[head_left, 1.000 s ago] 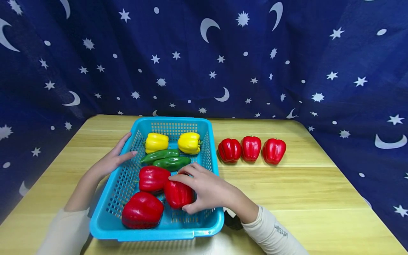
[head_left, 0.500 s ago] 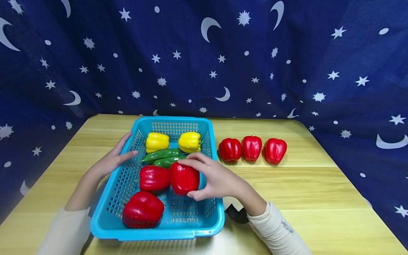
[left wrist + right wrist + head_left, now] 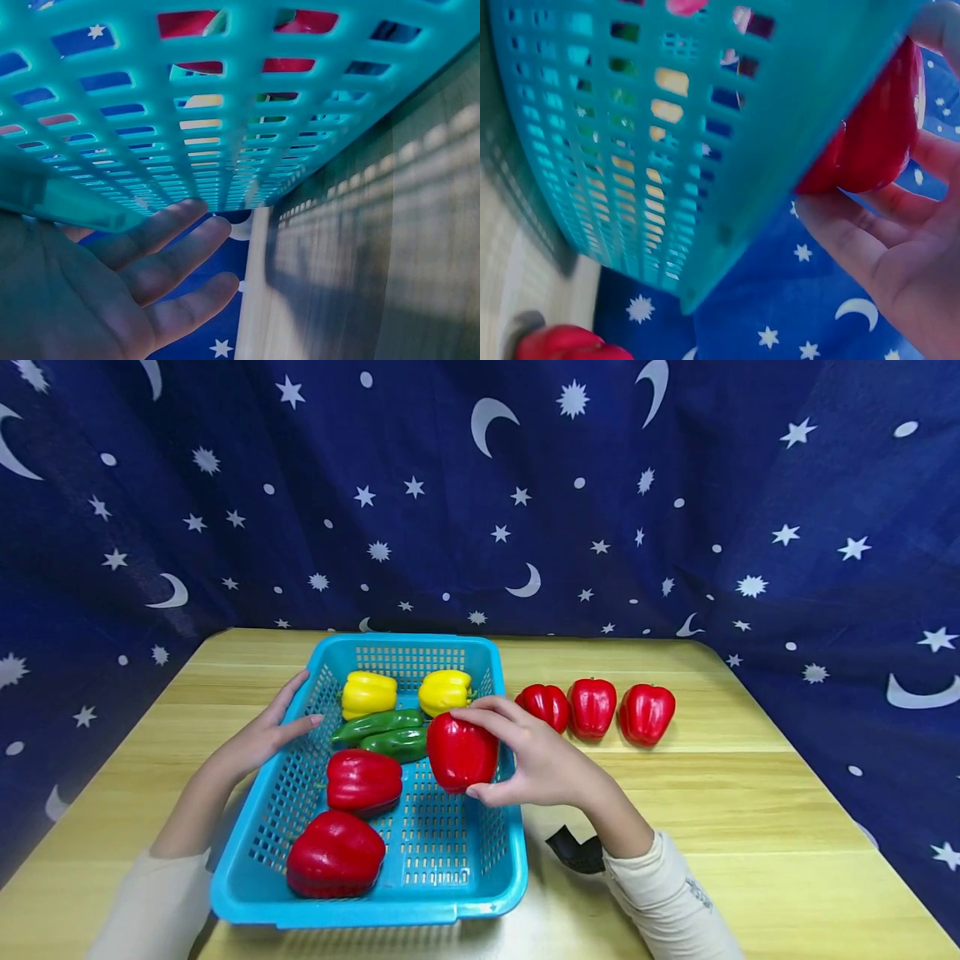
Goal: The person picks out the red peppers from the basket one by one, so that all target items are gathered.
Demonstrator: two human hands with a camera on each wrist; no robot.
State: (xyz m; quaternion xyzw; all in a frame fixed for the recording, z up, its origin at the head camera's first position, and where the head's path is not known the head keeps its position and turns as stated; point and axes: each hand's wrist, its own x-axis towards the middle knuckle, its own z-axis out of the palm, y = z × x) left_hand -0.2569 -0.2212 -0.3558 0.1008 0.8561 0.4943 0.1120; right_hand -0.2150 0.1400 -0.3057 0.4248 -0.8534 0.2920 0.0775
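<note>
My right hand grips a red bell pepper between thumb and fingers, over the right side of the blue basket. In the right wrist view, this pepper shows partly behind the basket's rim. My left hand rests on the basket's left rim, thumb laid over the edge. Seen from the left wrist, its fingers stretch out straight along the outside of the wall. Inside the basket lie two other red bell peppers, two green peppers and two yellow bell peppers.
To the right of the basket, three red bell peppers stand in a row on the wooden table. A dark strap shows beneath my right wrist. Behind the table hangs a blue cloth with moons and stars.
My right hand has lifted the red bell pepper off the basket's lower middle and carried it up and rightward, away from the other red ones. The left hand has stayed at the rim.
</note>
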